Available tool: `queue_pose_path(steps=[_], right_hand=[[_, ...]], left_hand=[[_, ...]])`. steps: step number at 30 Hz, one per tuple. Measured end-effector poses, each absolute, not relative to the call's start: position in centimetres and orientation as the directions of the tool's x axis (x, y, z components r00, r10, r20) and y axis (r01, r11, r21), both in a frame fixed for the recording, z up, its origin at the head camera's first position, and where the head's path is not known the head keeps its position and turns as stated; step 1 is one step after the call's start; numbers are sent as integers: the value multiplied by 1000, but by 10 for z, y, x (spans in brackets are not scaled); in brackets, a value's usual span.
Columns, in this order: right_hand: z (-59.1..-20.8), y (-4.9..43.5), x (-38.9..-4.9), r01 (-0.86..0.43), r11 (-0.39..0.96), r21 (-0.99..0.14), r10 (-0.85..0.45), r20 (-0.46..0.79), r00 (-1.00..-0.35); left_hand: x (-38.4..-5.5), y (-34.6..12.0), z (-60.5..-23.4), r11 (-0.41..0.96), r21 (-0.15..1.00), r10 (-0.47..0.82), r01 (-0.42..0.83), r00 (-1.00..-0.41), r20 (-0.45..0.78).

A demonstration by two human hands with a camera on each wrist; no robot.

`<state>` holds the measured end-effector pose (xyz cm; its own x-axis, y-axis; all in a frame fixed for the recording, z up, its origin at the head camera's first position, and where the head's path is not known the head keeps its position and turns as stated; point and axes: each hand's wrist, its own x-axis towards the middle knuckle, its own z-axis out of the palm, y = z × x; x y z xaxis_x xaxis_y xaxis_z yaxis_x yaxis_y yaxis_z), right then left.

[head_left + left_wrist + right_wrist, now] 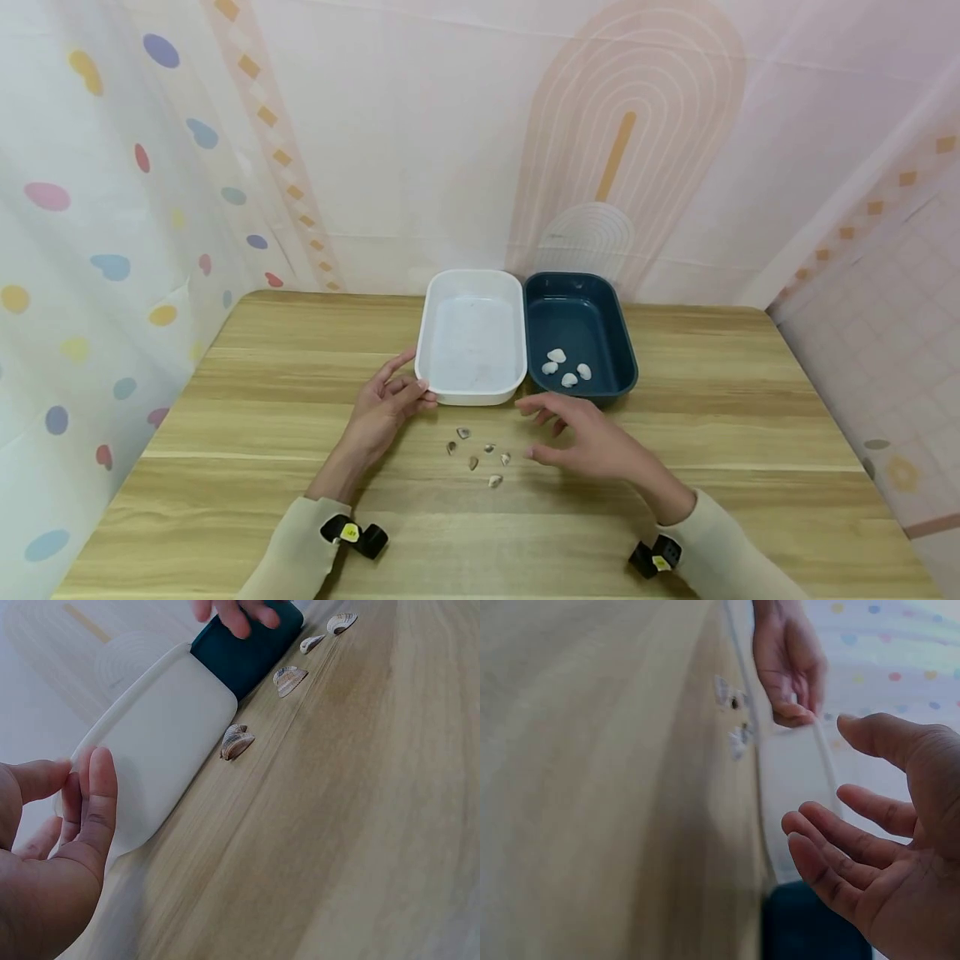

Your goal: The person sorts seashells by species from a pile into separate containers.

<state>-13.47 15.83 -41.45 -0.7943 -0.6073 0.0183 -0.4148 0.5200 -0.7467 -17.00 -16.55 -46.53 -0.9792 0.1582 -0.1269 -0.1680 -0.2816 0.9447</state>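
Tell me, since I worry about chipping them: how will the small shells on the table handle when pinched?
The shells look thin and domed, so probably light, rigid and chip-prone. On the smooth table they may skid or rock when nudged.

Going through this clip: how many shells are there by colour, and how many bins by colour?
White shells in the dark blue bin: 4
Brownish shells loose on the table: 6
White bin: 1
Dark blue bin: 1
Total: 12 things, 10 shells and 2 bins.
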Motion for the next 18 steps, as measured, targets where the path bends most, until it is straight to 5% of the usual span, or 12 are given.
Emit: queue_pose_path(steps=[18], right_hand=[[-451,134,-131,-336,598,-728,-549,-67,-833]], left_hand=[[-170,-166,-466,-269,948,157,-172,-979,-133]])
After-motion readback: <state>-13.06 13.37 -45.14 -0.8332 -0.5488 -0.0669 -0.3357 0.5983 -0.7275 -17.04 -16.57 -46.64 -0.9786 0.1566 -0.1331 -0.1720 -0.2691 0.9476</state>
